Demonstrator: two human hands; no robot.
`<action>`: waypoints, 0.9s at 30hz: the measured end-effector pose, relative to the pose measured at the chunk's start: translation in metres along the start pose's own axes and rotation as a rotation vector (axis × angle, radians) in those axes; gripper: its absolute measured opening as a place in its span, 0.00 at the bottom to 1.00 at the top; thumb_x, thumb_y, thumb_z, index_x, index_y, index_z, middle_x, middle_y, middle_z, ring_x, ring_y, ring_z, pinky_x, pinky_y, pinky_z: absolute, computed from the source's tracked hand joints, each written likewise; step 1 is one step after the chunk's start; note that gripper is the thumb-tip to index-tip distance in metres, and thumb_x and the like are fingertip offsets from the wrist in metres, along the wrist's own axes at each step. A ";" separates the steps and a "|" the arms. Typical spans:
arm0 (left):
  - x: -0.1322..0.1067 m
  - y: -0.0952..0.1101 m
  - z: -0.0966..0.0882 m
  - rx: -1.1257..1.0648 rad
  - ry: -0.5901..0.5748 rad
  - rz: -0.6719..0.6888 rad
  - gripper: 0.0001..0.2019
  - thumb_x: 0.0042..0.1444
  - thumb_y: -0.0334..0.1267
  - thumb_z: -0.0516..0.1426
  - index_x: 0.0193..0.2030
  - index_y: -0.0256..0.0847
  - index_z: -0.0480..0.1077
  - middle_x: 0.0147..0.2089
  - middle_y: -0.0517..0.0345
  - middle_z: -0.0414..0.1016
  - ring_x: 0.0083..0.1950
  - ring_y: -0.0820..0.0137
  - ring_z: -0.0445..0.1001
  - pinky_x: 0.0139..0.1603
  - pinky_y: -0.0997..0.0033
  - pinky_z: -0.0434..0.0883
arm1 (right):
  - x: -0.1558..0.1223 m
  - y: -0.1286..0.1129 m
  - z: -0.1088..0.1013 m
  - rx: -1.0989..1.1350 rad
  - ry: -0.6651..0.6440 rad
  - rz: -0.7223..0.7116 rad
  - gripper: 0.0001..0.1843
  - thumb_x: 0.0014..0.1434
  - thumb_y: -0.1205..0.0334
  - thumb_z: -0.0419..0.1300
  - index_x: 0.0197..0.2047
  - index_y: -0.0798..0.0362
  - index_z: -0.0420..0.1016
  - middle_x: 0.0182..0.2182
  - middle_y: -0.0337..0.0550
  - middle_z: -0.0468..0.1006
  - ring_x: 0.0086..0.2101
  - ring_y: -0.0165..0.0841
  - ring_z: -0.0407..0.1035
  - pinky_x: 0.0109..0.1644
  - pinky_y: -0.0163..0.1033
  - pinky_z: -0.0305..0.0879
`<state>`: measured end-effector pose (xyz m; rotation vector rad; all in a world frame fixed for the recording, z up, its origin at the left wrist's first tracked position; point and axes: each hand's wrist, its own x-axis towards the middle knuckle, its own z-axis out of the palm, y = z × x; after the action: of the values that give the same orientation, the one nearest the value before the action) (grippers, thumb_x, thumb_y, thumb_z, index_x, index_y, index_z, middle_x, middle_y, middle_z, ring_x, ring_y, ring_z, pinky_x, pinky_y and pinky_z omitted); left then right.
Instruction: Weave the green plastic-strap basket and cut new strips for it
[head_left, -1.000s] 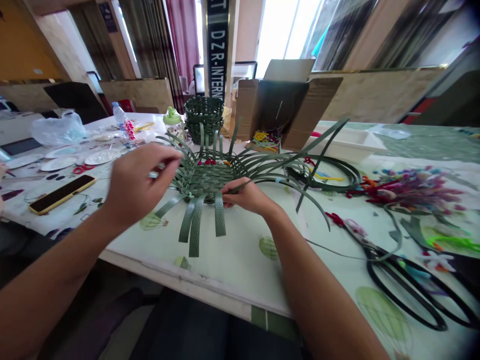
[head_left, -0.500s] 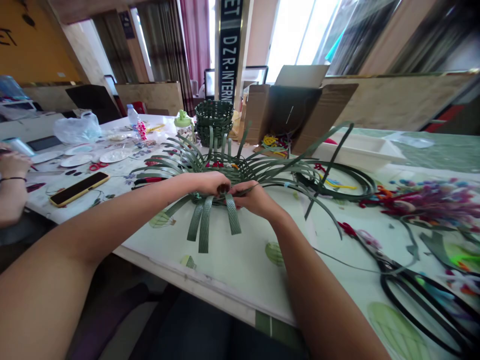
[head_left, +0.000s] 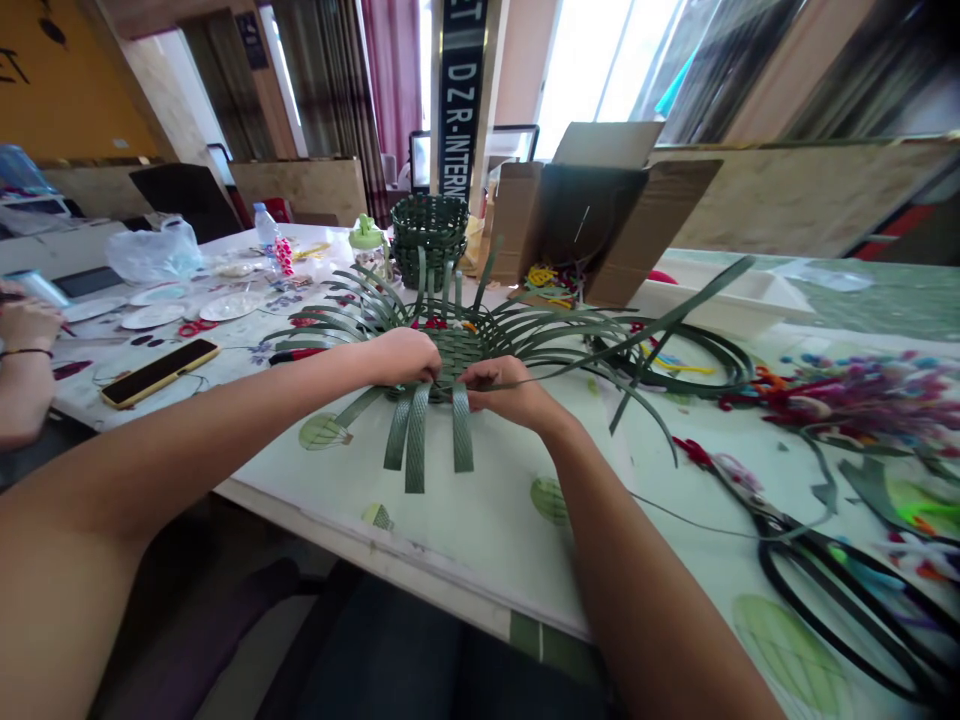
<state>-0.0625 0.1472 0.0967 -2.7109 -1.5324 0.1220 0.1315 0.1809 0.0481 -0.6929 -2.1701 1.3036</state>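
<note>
A half-woven basket base (head_left: 461,350) of dark green plastic strips lies on the table in front of me, its loose strips fanning out on all sides. At its near left edge, my left hand (head_left: 412,357) has its fingers closed on the weave, just above the hanging strips (head_left: 415,440). My right hand (head_left: 501,388) pinches a long green strip (head_left: 645,332) at the near right edge. That strip runs off to the right and rises at its far end. The fingertips of both hands are partly hidden. Beside the right hand, another strip (head_left: 463,435) hangs down.
Large scissors (head_left: 795,530), a bundle of fuzzy stems (head_left: 862,400) and a strip coil (head_left: 720,350) lie at right. Behind stand a finished green basket (head_left: 427,240), a jar (head_left: 367,245) and a cardboard box (head_left: 630,215). A phone (head_left: 161,373) and another person's hand (head_left: 30,325) are at left.
My left hand has shifted left, away from my right hand, uncovering more of the woven base between them. The long strip's far end has swung to the right.
</note>
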 end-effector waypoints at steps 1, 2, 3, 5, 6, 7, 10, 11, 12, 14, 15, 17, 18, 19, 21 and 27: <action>-0.004 0.001 -0.002 0.033 0.004 -0.013 0.08 0.52 0.29 0.55 0.33 0.37 0.76 0.32 0.59 0.75 0.35 0.72 0.67 0.38 0.76 0.59 | 0.000 0.001 0.000 -0.006 -0.010 0.000 0.09 0.43 0.61 0.63 0.29 0.57 0.75 0.20 0.38 0.73 0.23 0.28 0.67 0.26 0.32 0.64; -0.007 0.002 -0.005 0.059 -0.006 -0.018 0.08 0.52 0.29 0.54 0.32 0.37 0.76 0.31 0.58 0.75 0.35 0.72 0.66 0.38 0.76 0.59 | 0.000 0.002 -0.001 -0.013 -0.019 -0.001 0.10 0.44 0.60 0.63 0.29 0.57 0.75 0.20 0.39 0.73 0.23 0.28 0.67 0.26 0.32 0.63; -0.008 0.003 -0.007 0.080 -0.027 -0.017 0.07 0.52 0.29 0.55 0.31 0.37 0.75 0.30 0.58 0.75 0.34 0.72 0.66 0.37 0.76 0.59 | 0.000 0.003 -0.001 -0.019 -0.027 -0.003 0.10 0.44 0.59 0.63 0.29 0.58 0.75 0.20 0.39 0.73 0.23 0.28 0.67 0.25 0.32 0.63; -0.008 0.005 -0.011 0.115 -0.062 -0.014 0.07 0.51 0.29 0.55 0.29 0.36 0.74 0.29 0.57 0.74 0.32 0.71 0.66 0.35 0.74 0.59 | 0.001 0.004 0.000 -0.036 -0.026 -0.007 0.11 0.44 0.58 0.63 0.28 0.58 0.74 0.20 0.39 0.72 0.22 0.28 0.66 0.24 0.32 0.61; -0.007 0.006 -0.013 0.127 -0.076 -0.022 0.07 0.51 0.28 0.55 0.29 0.36 0.74 0.29 0.56 0.74 0.32 0.70 0.66 0.35 0.73 0.59 | 0.002 0.004 0.000 -0.050 -0.024 -0.013 0.10 0.44 0.59 0.63 0.27 0.57 0.74 0.20 0.39 0.72 0.22 0.27 0.66 0.24 0.31 0.60; -0.006 0.007 -0.015 0.136 -0.095 -0.039 0.06 0.50 0.27 0.55 0.29 0.36 0.74 0.29 0.55 0.74 0.32 0.70 0.66 0.35 0.73 0.59 | 0.002 0.004 0.001 -0.065 -0.020 -0.020 0.09 0.44 0.59 0.63 0.26 0.57 0.73 0.20 0.38 0.72 0.22 0.27 0.65 0.23 0.31 0.59; -0.001 0.012 -0.020 0.138 -0.127 -0.125 0.07 0.49 0.27 0.54 0.29 0.34 0.74 0.30 0.50 0.74 0.32 0.67 0.68 0.35 0.70 0.61 | 0.003 0.004 0.003 -0.141 0.014 -0.051 0.07 0.44 0.61 0.62 0.26 0.57 0.73 0.19 0.37 0.71 0.22 0.26 0.63 0.23 0.30 0.57; 0.001 0.013 -0.021 0.126 -0.135 -0.157 0.08 0.49 0.28 0.53 0.29 0.34 0.74 0.31 0.49 0.75 0.32 0.67 0.68 0.34 0.70 0.61 | 0.003 0.003 0.004 -0.177 0.027 -0.063 0.07 0.44 0.62 0.62 0.25 0.58 0.73 0.19 0.37 0.70 0.22 0.26 0.63 0.23 0.30 0.56; 0.003 0.015 -0.021 0.109 -0.139 -0.187 0.08 0.48 0.28 0.53 0.29 0.34 0.74 0.31 0.48 0.75 0.32 0.66 0.69 0.34 0.70 0.62 | 0.003 0.002 0.004 -0.212 0.035 -0.071 0.06 0.44 0.63 0.61 0.25 0.58 0.73 0.19 0.36 0.70 0.22 0.25 0.62 0.23 0.30 0.55; 0.007 0.017 -0.022 0.062 -0.147 -0.249 0.08 0.47 0.27 0.53 0.28 0.34 0.74 0.28 0.49 0.75 0.31 0.65 0.70 0.33 0.70 0.63 | 0.003 -0.001 0.004 -0.256 0.032 -0.075 0.05 0.45 0.65 0.60 0.26 0.58 0.74 0.19 0.36 0.70 0.22 0.25 0.62 0.23 0.29 0.54; 0.010 0.018 -0.023 0.033 -0.158 -0.286 0.08 0.46 0.27 0.53 0.27 0.34 0.74 0.25 0.50 0.74 0.29 0.66 0.70 0.32 0.70 0.64 | 0.002 -0.003 0.003 -0.263 0.024 -0.071 0.05 0.45 0.66 0.59 0.26 0.58 0.75 0.19 0.37 0.70 0.22 0.25 0.62 0.23 0.29 0.55; 0.015 0.019 -0.022 -0.023 -0.178 -0.355 0.09 0.45 0.26 0.53 0.27 0.34 0.74 0.21 0.53 0.72 0.24 0.67 0.70 0.29 0.71 0.65 | 0.001 -0.005 0.003 -0.262 0.008 -0.061 0.05 0.46 0.67 0.58 0.26 0.58 0.75 0.18 0.37 0.71 0.21 0.25 0.63 0.23 0.29 0.56; 0.017 0.020 -0.022 -0.048 -0.186 -0.385 0.09 0.45 0.26 0.53 0.27 0.34 0.74 0.19 0.54 0.71 0.22 0.68 0.69 0.28 0.72 0.65 | 0.001 -0.006 0.003 -0.258 0.006 -0.055 0.05 0.46 0.68 0.58 0.26 0.58 0.75 0.18 0.37 0.71 0.21 0.25 0.63 0.23 0.29 0.56; 0.019 0.020 -0.021 -0.072 -0.189 -0.414 0.08 0.46 0.26 0.53 0.28 0.33 0.74 0.19 0.54 0.71 0.21 0.69 0.69 0.28 0.73 0.65 | 0.000 -0.006 0.002 -0.254 0.006 -0.048 0.05 0.46 0.68 0.58 0.26 0.58 0.75 0.17 0.37 0.71 0.20 0.25 0.64 0.23 0.29 0.56; 0.023 0.022 -0.020 -0.104 -0.180 -0.464 0.08 0.46 0.26 0.54 0.29 0.33 0.75 0.19 0.54 0.71 0.22 0.69 0.70 0.28 0.74 0.66 | 0.000 -0.006 0.003 -0.239 0.005 -0.037 0.05 0.46 0.69 0.57 0.25 0.58 0.75 0.17 0.37 0.71 0.20 0.26 0.65 0.23 0.29 0.57; 0.027 0.029 -0.016 -0.162 -0.139 -0.571 0.07 0.46 0.26 0.56 0.31 0.31 0.74 0.22 0.51 0.73 0.26 0.66 0.74 0.32 0.72 0.68 | 0.001 -0.009 0.005 -0.243 0.020 -0.013 0.05 0.45 0.70 0.56 0.22 0.58 0.73 0.16 0.37 0.71 0.20 0.27 0.66 0.23 0.29 0.58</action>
<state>-0.0231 0.1556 0.1095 -2.2849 -2.3769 0.1800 0.1256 0.1745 0.0544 -0.7798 -2.3357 1.0308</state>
